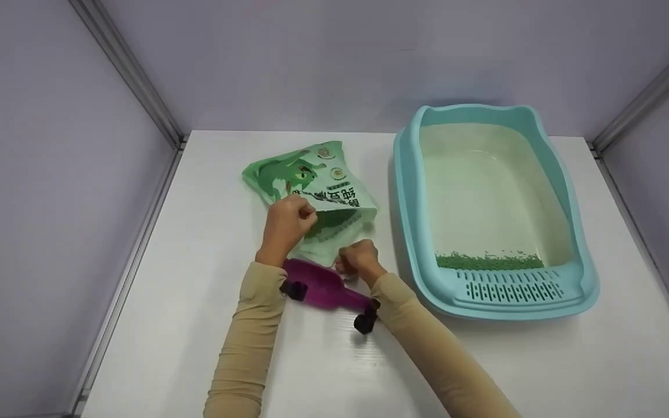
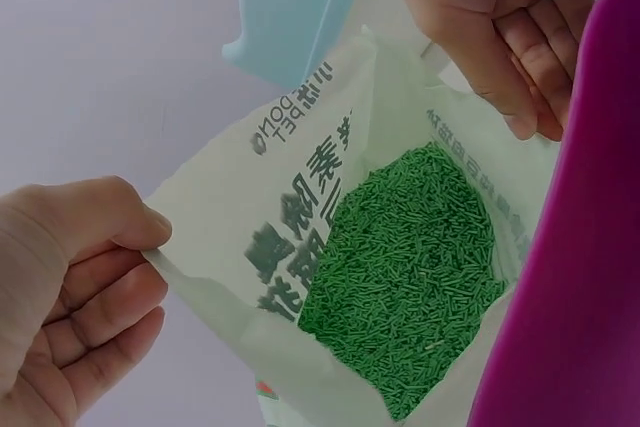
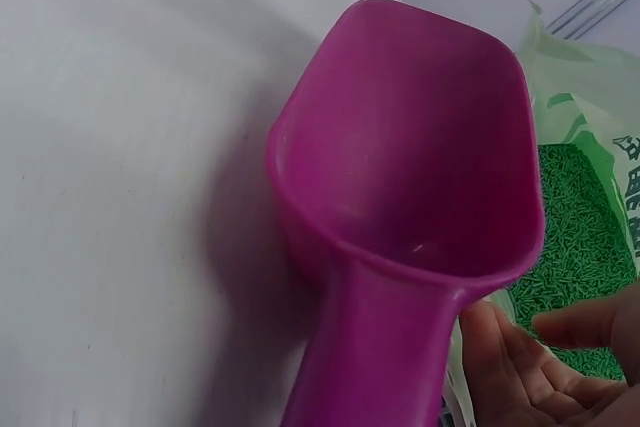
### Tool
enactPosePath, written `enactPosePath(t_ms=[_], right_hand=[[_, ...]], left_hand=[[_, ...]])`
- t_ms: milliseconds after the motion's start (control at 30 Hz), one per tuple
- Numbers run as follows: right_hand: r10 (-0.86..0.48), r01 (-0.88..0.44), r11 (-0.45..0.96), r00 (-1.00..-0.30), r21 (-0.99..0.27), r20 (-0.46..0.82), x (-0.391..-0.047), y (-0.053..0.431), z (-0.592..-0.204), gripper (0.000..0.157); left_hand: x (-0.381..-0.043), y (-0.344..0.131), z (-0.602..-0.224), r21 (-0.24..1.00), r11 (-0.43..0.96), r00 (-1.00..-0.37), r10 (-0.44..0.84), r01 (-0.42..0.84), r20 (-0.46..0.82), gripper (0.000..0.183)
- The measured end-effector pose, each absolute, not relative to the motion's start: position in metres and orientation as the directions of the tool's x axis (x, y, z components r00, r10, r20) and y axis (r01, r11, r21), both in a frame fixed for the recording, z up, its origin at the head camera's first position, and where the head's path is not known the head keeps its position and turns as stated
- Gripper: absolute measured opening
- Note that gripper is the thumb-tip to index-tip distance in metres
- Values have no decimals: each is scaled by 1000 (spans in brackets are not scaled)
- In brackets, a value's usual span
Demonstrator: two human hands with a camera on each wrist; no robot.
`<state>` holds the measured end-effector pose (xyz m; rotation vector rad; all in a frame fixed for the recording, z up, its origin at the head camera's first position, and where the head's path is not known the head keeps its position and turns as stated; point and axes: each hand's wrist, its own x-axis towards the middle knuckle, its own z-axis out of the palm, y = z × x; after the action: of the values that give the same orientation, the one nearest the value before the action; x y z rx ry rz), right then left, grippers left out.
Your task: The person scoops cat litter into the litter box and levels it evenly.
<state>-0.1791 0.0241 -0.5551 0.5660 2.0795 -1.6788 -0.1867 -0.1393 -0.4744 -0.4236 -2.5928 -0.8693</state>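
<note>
A pale green plastic bag (image 1: 326, 171) with printed lettering lies on the table, its open mouth facing the person. Green pellets (image 2: 405, 267) fill the inside of the bag in the left wrist view. With thumb and index finger, my left hand (image 1: 289, 223) pinches one edge of the mouth. The opposite edge is pinched by my right hand (image 1: 359, 258), whose thumb and curled fingers show in the right wrist view. A purple scoop (image 3: 410, 137), empty, is between the two wrists in front of the bag. Part of its handle is hidden by the right wrist in the head view.
To the right stands a light blue litter box (image 1: 407, 191) with a raised rim and a slotted front ledge (image 1: 514, 290). Some green pellets (image 1: 488, 262) lie along its near end. Grey walls (image 1: 288, 64) enclose the white table (image 1: 154, 313) at the back and sides.
</note>
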Motion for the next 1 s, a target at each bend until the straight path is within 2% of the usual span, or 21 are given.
enactPosePath(t_ms=[200,667,1000], right_hand=[[59,517,239,-853,-822,-519,-175,26,-550,20],[13,449,222,-889,-865,-458,-165,28,-548,19],[4,376,307,-919,-874,-394,-154,31,-546,16]], left_hand=[[-185,-139,-472,511,752,-876,181,416,448,9],[-185,-140,-472,520,741,-875,188,425,446,9],[-185,-140,-471,521,752,-886,180,404,427,7]])
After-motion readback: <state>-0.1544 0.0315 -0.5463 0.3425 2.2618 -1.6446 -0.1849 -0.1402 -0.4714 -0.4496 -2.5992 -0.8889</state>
